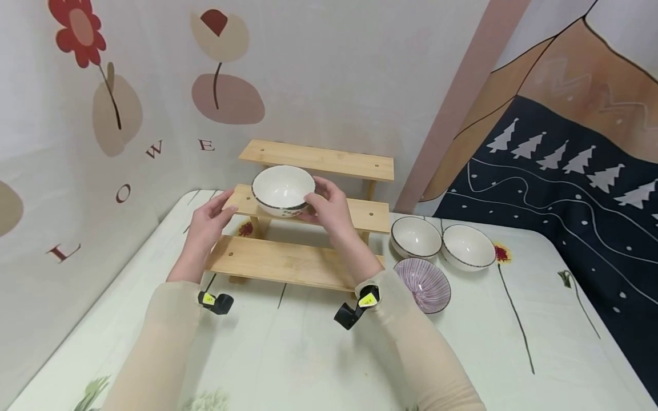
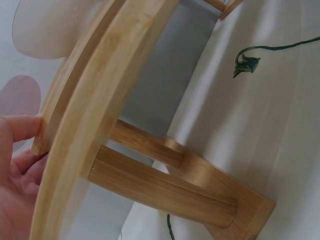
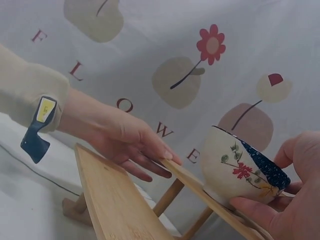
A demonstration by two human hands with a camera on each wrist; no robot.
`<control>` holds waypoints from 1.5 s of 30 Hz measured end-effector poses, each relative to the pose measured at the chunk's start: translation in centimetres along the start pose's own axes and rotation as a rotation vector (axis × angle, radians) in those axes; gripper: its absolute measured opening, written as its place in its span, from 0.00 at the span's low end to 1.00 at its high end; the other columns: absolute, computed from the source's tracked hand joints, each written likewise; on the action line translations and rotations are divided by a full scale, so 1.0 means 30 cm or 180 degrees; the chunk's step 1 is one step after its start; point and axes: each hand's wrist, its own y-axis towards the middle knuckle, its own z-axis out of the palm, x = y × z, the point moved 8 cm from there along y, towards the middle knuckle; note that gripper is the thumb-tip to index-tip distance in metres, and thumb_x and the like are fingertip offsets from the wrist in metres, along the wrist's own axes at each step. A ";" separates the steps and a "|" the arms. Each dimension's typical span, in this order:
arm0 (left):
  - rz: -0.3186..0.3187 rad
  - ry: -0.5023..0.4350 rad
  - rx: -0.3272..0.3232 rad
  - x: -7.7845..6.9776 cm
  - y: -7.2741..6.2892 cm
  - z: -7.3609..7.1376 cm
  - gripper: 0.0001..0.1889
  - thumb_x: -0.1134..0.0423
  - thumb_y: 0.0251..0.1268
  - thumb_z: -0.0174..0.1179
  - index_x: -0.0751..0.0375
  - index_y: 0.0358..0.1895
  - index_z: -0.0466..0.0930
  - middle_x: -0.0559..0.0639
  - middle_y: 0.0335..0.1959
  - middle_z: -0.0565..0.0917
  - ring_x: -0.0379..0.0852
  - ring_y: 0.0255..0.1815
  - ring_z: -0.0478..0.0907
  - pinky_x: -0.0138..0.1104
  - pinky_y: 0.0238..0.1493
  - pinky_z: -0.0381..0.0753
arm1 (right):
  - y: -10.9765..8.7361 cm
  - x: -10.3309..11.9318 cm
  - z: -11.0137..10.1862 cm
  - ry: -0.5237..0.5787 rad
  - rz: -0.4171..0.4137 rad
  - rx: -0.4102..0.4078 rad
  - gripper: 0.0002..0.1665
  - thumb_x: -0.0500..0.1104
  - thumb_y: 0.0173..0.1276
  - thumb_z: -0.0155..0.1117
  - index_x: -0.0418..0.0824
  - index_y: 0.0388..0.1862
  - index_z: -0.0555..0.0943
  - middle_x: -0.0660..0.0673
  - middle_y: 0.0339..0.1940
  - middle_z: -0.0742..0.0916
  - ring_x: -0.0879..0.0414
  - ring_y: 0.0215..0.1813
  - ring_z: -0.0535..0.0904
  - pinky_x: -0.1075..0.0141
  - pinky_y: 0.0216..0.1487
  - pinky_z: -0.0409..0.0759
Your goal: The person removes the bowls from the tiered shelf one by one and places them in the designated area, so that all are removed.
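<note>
A white bowl (image 1: 284, 185) with a dark rim and painted flowers is at the left part of the middle board of a three-tier wooden shelf (image 1: 295, 262). My right hand (image 1: 333, 212) grips this bowl by its right side, thumb near the rim. In the right wrist view, the bowl (image 3: 235, 170) shows a red flower and a dark blue patch, and its base meets the board. My left hand (image 1: 204, 225) pinches the left end of the middle board. The left wrist view shows that hand (image 2: 17, 170) with fingers on both faces of the board end.
Right of the shelf stand two white bowls, one nearer (image 1: 415, 237) and one farther right (image 1: 469, 247). A purple-striped bowl (image 1: 424, 285) sits in front of them. Printed cloth (image 1: 329, 68) hangs behind, and a pale flowered cloth (image 1: 288, 354) covers the table.
</note>
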 end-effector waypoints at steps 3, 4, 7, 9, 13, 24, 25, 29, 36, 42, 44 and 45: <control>-0.0001 0.0002 0.0002 -0.003 0.000 0.001 0.30 0.52 0.78 0.50 0.52 0.79 0.56 0.53 0.81 0.55 0.54 0.80 0.57 0.46 0.81 0.62 | -0.004 0.001 -0.004 0.0006 -0.0001 -0.0004 0.33 0.32 0.69 0.53 0.38 0.74 0.66 0.38 0.69 0.77 0.40 0.60 0.82 0.61 0.47 0.90; -0.0001 0.0001 0.0003 -0.004 0.000 0.001 0.30 0.52 0.78 0.50 0.52 0.79 0.57 0.53 0.81 0.55 0.54 0.80 0.57 0.46 0.81 0.62 | -0.006 0.000 -0.006 -0.0001 -0.0002 -0.0002 0.33 0.32 0.69 0.53 0.38 0.74 0.66 0.38 0.69 0.77 0.40 0.59 0.82 0.61 0.46 0.90; -0.0002 0.0026 -0.0003 -0.007 -0.005 0.001 0.30 0.52 0.78 0.50 0.52 0.78 0.57 0.52 0.81 0.55 0.54 0.80 0.56 0.46 0.80 0.62 | -0.010 0.001 -0.009 -0.0026 -0.0012 0.0001 0.33 0.31 0.68 0.52 0.38 0.73 0.67 0.38 0.68 0.78 0.41 0.57 0.83 0.60 0.46 0.91; -0.0002 0.0029 -0.0004 -0.006 -0.005 0.000 0.30 0.52 0.78 0.49 0.52 0.78 0.57 0.53 0.81 0.54 0.54 0.81 0.56 0.46 0.80 0.62 | -0.013 0.002 -0.012 -0.0065 -0.0021 -0.0001 0.33 0.31 0.67 0.52 0.39 0.73 0.68 0.39 0.68 0.78 0.43 0.55 0.84 0.60 0.45 0.91; 0.0000 0.0030 -0.0005 -0.005 -0.006 -0.002 0.30 0.52 0.78 0.49 0.52 0.78 0.57 0.53 0.81 0.54 0.54 0.81 0.55 0.47 0.81 0.61 | -0.024 0.007 -0.021 -0.0106 -0.0035 0.0000 0.33 0.31 0.67 0.52 0.39 0.72 0.69 0.39 0.67 0.80 0.47 0.52 0.85 0.59 0.45 0.91; -0.0002 0.0015 0.0027 0.001 -0.005 -0.002 0.30 0.53 0.78 0.49 0.52 0.79 0.55 0.53 0.81 0.53 0.55 0.81 0.55 0.47 0.80 0.61 | -0.042 0.012 -0.059 -0.0176 -0.0030 -0.0005 0.32 0.32 0.68 0.53 0.40 0.72 0.70 0.39 0.65 0.81 0.49 0.49 0.85 0.58 0.45 0.91; -0.0005 0.0012 0.0029 0.002 -0.004 -0.002 0.30 0.53 0.78 0.49 0.52 0.79 0.55 0.53 0.81 0.53 0.55 0.81 0.55 0.47 0.80 0.61 | -0.043 0.013 -0.064 -0.0183 -0.0038 -0.0011 0.31 0.32 0.68 0.53 0.40 0.72 0.71 0.39 0.65 0.81 0.49 0.47 0.85 0.59 0.45 0.91; -0.0007 -0.0002 0.0027 0.001 -0.004 -0.002 0.30 0.52 0.78 0.49 0.53 0.79 0.56 0.53 0.82 0.53 0.55 0.81 0.54 0.46 0.80 0.62 | -0.048 0.016 -0.082 -0.0183 -0.0039 -0.0029 0.31 0.32 0.68 0.53 0.40 0.71 0.71 0.39 0.64 0.82 0.51 0.44 0.85 0.60 0.44 0.91; 0.0002 -0.0005 0.0037 0.003 0.001 -0.001 0.30 0.52 0.78 0.49 0.52 0.79 0.56 0.53 0.82 0.53 0.55 0.80 0.56 0.44 0.80 0.63 | -0.060 0.023 -0.115 -0.0243 -0.0052 -0.0038 0.31 0.32 0.68 0.52 0.41 0.71 0.72 0.38 0.63 0.82 0.53 0.43 0.85 0.61 0.43 0.91; 0.0010 -0.0018 0.0039 0.003 0.004 0.000 0.30 0.54 0.79 0.49 0.51 0.79 0.55 0.52 0.81 0.54 0.54 0.80 0.57 0.44 0.79 0.64 | -0.072 0.034 -0.142 -0.0258 -0.0015 -0.0077 0.32 0.32 0.67 0.53 0.40 0.72 0.71 0.38 0.63 0.82 0.52 0.45 0.84 0.61 0.42 0.91; 0.0002 -0.0040 0.0045 0.005 0.007 -0.001 0.30 0.55 0.79 0.48 0.51 0.79 0.55 0.52 0.81 0.54 0.54 0.80 0.57 0.43 0.80 0.63 | -0.075 0.037 -0.150 -0.0255 -0.0001 -0.0075 0.33 0.31 0.67 0.52 0.40 0.72 0.71 0.38 0.64 0.82 0.51 0.46 0.84 0.62 0.42 0.91; -0.0004 -0.0045 0.0049 0.007 0.009 -0.001 0.30 0.55 0.79 0.48 0.51 0.79 0.54 0.52 0.81 0.53 0.54 0.80 0.56 0.43 0.80 0.63 | -0.077 0.038 -0.153 -0.0243 0.0001 -0.0067 0.33 0.31 0.67 0.52 0.40 0.72 0.70 0.37 0.64 0.81 0.51 0.47 0.84 0.62 0.42 0.91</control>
